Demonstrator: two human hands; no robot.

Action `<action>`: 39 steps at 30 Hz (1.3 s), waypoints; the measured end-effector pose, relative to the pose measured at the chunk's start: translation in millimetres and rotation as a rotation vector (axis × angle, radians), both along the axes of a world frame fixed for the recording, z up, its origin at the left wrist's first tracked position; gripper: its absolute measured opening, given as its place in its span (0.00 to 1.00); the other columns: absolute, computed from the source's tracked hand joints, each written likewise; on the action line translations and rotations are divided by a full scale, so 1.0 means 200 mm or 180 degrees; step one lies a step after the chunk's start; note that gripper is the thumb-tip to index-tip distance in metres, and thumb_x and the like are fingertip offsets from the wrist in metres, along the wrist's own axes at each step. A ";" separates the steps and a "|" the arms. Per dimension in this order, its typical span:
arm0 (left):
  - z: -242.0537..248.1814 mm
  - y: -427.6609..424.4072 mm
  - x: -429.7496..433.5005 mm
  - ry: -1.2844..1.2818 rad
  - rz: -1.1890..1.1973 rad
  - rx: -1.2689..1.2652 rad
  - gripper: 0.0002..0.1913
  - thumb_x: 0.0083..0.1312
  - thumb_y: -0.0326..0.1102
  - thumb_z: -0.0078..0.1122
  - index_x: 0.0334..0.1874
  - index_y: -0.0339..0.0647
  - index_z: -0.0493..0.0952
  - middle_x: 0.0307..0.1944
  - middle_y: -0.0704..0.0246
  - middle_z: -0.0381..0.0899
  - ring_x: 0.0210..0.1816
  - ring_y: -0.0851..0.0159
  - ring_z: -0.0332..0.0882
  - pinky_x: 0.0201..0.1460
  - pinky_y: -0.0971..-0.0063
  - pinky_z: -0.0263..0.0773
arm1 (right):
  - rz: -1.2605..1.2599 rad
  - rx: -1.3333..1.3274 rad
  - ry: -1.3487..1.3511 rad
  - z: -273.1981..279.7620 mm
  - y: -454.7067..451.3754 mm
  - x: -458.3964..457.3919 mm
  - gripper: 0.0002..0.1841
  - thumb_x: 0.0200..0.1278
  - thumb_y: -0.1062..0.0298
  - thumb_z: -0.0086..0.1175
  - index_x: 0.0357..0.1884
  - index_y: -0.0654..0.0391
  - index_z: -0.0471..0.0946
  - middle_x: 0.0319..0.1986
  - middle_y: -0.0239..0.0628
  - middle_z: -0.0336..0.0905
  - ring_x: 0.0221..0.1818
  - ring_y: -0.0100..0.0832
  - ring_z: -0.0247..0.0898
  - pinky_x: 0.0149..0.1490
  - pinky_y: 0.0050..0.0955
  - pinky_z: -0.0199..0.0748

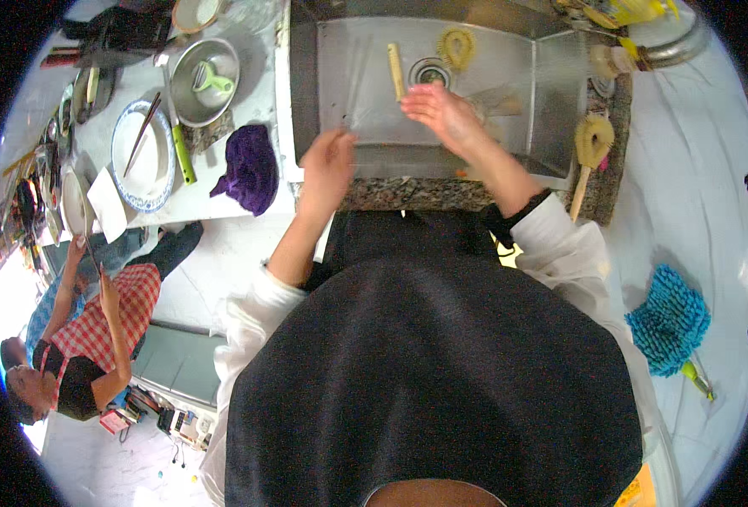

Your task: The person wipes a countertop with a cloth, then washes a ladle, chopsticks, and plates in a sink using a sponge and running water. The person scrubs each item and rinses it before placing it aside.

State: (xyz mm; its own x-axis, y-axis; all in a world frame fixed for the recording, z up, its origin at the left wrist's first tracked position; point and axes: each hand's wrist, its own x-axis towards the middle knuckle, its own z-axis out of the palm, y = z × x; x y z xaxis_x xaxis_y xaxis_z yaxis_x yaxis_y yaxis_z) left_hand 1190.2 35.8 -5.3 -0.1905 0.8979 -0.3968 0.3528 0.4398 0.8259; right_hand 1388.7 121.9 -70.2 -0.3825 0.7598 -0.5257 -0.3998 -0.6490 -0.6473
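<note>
My left hand hangs over the near left corner of the stainless steel sink. Its fingers are loosely curled and blurred, and whether anything is in them is hard to tell. Near the sink's middle my right hand is stretched out flat with nothing seen in it, just in front of the drain. On the sink floor lie a wooden handle, close to my right fingertips, and a round bristle brush head beyond the drain. A blurred pale shape beside my right wrist cannot be made out.
A dish brush rests on the granite ledge at right, below the faucet. On the left counter are a purple cloth, a metal bowl holding a green peeler, and a blue-rimmed plate. A co-worker stands at left.
</note>
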 end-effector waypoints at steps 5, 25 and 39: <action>-0.11 0.43 0.63 0.0983 -0.1570 0.0061 0.13 0.61 0.37 0.38 0.35 0.33 0.70 0.28 0.49 0.74 0.32 0.44 0.72 0.36 0.56 0.67 | -0.1327 0.0113 -0.0285 0.05 0.12 0.06 0.14 0.64 0.59 0.38 0.37 0.61 0.66 0.27 0.36 0.69 0.28 0.30 0.67 0.34 0.27 0.66; -0.12 0.47 0.91 0.1375 -0.2467 0.0632 0.13 0.62 0.39 0.41 0.35 0.33 0.66 0.24 0.51 0.74 0.26 0.46 0.73 0.29 0.56 0.69 | -0.2824 0.0006 -0.0347 0.19 0.48 0.88 0.08 0.63 0.62 0.39 0.29 0.55 0.63 0.17 0.26 0.56 0.16 0.22 0.51 0.21 0.20 0.52; -0.16 0.64 0.89 0.1722 -0.2725 0.1238 0.13 0.63 0.42 0.40 0.32 0.38 0.67 0.24 0.56 0.75 0.27 0.51 0.75 0.29 0.58 0.68 | -0.3139 0.0175 -0.0208 0.24 0.49 1.08 0.05 0.57 0.71 0.38 0.24 0.56 0.62 0.15 0.29 0.53 0.14 0.25 0.48 0.21 0.26 0.50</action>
State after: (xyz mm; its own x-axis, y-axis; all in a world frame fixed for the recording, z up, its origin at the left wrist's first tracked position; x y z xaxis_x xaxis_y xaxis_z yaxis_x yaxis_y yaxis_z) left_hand 1368.7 163.0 -37.8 0.4949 0.8622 -0.1080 0.7775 -0.3838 0.4982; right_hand 1603.8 219.9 -21.6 0.4634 0.7465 -0.4775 -0.7074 -0.0129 -0.7067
